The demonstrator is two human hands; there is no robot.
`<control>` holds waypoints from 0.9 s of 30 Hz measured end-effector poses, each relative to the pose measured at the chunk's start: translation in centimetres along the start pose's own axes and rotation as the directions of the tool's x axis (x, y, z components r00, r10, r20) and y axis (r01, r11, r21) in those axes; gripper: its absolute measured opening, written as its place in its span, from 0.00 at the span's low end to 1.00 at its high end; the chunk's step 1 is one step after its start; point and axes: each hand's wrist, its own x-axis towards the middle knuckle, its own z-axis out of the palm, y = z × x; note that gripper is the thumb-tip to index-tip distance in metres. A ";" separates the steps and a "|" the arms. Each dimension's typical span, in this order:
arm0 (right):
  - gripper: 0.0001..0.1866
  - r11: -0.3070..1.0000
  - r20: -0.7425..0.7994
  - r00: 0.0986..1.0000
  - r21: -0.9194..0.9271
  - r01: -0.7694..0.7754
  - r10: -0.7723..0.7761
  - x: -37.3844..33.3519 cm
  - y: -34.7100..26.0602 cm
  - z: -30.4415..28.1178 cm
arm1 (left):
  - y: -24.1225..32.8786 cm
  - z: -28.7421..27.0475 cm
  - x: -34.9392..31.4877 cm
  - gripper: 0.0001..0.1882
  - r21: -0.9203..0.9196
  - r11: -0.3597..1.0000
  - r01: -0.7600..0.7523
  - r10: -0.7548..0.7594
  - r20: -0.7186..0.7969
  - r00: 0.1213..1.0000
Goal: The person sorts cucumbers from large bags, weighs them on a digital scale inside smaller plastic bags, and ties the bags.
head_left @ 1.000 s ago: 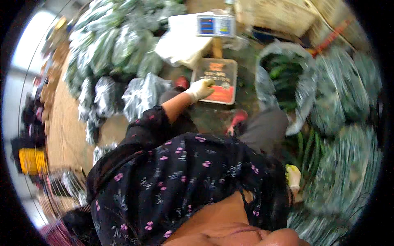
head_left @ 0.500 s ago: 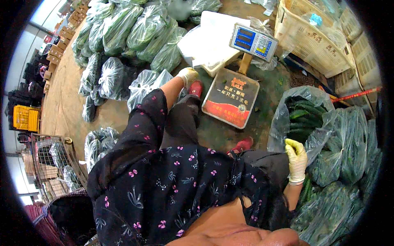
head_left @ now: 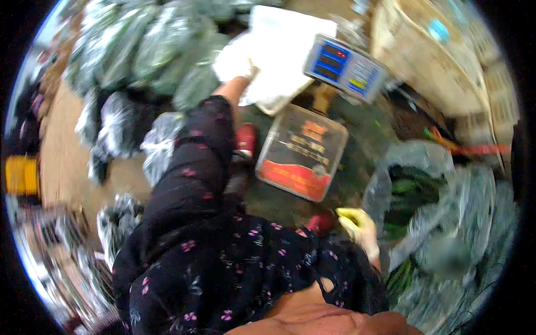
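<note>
My left hand (head_left: 245,68), in a pale glove, reaches to the stack of white plastic bags (head_left: 282,58) beside the scale. It touches or hovers at their left edge; its fingers are blurred. My right hand (head_left: 360,230), in a glove with yellowish fingertips, hangs near my right thigh with its fingers loosely bent and apart, holding nothing. Ahead of me on the floor is a platform scale (head_left: 301,151) with a black and red top that carries nothing. Its blue and white display (head_left: 345,67) stands beyond. An opened clear bag of dark green cucumbers (head_left: 413,192) lies right of my right hand.
Filled bags of green vegetables (head_left: 145,50) lie heaped at the far left, with smaller bags (head_left: 120,123) nearer. More filled bags (head_left: 463,223) crowd the right side. A cream plastic crate (head_left: 430,67) stands far right. A yellow crate (head_left: 22,174) sits at the left rim.
My left hand has moved forward from near my left foot onto the white bags. My right hand has shifted left, away from the cucumber bag. The view has turned slightly and blurred.
</note>
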 end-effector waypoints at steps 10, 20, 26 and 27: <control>0.10 0.963 0.111 0.980 0.192 -0.187 0.168 0.8 0.4 0.8 | -1.7 11.4 9.3 0.23 -0.014 0.986 -0.166 0.166 0.140 0.976; 0.09 0.996 -0.227 0.974 0.084 -0.008 0.027 -3.1 0.3 -2.6 | -5.9 2.7 13.4 0.19 0.248 0.783 -0.570 0.557 0.126 0.821; 0.09 0.910 -0.158 0.986 0.415 0.016 0.055 -7.0 0.0 -0.1 | -3.0 -7.8 12.4 0.23 -0.752 0.640 -0.158 0.152 -0.078 0.985; 0.09 0.904 -0.219 0.976 0.420 0.085 0.010 -7.2 0.7 0.4 | -2.2 -6.9 11.5 0.22 -0.352 0.894 -0.277 0.233 -0.163 0.959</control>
